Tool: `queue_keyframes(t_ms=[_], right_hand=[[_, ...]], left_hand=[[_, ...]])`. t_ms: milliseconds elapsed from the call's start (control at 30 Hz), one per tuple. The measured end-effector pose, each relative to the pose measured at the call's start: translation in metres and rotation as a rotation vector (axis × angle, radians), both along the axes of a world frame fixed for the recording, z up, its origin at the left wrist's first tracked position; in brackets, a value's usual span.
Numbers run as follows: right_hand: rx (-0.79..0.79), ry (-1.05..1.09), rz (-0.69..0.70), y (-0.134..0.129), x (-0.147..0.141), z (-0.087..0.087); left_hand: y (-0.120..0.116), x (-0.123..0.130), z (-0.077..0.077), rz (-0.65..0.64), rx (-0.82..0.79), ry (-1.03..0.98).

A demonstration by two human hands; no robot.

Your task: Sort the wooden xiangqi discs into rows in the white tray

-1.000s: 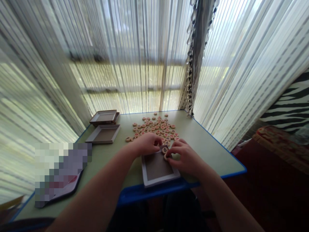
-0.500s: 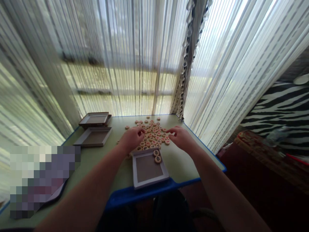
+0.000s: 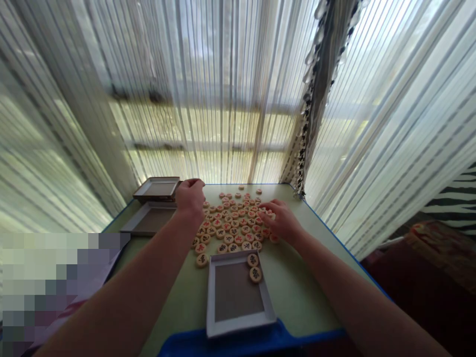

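Note:
Many round wooden xiangqi pieces [image 3: 234, 223] with red or black characters lie spread over the pale green table. Past the left side of the spread, my left hand [image 3: 190, 201] is raised with its fingers curled in and pressed together; whatever they hold is hidden. My right hand [image 3: 280, 218] rests at the right side of the pieces, its fingers apart and its fingertips over a few red ones. Near the front edge lies a shallow open box [image 3: 238, 292], white-rimmed with a grey-brown bottom. Two black-marked pieces [image 3: 255, 274] sit in its far right corner, one behind the other.
Two more shallow boxes, a far one [image 3: 159, 187] and a nearer one [image 3: 148, 219], stand at the table's left side. The table [image 3: 297, 292] has a blue edge. A pixelated area [image 3: 52, 292] covers the lower left. Striped curtains [image 3: 208, 99] hang behind.
My left hand has lifted away from the middle of the pieces toward the far left. My right hand has come in over the right-hand pieces. The view has shifted and come closer.

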State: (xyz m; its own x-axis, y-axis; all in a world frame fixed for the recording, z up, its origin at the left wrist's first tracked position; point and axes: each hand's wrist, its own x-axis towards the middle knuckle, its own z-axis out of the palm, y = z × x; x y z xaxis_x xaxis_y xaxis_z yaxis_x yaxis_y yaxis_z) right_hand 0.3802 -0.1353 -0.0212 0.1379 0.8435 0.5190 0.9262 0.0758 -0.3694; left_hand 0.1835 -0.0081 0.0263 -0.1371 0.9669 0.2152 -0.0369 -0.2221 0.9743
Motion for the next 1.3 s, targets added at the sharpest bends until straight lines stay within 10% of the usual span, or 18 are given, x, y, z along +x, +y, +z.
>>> queue_keyframes(t_ms=[433,1300], right_hand=[[-0.049,-0.052,0.34,-0.005,-0.046,0.007],[-0.054,0.062,0.094,0.0,-0.042,-0.004]], left_hand=[[-0.012,-0.015,-0.035,-0.233,0.221,0.407],[-0.028,-0.011,-0.035,-0.823,0.637,1.143]])
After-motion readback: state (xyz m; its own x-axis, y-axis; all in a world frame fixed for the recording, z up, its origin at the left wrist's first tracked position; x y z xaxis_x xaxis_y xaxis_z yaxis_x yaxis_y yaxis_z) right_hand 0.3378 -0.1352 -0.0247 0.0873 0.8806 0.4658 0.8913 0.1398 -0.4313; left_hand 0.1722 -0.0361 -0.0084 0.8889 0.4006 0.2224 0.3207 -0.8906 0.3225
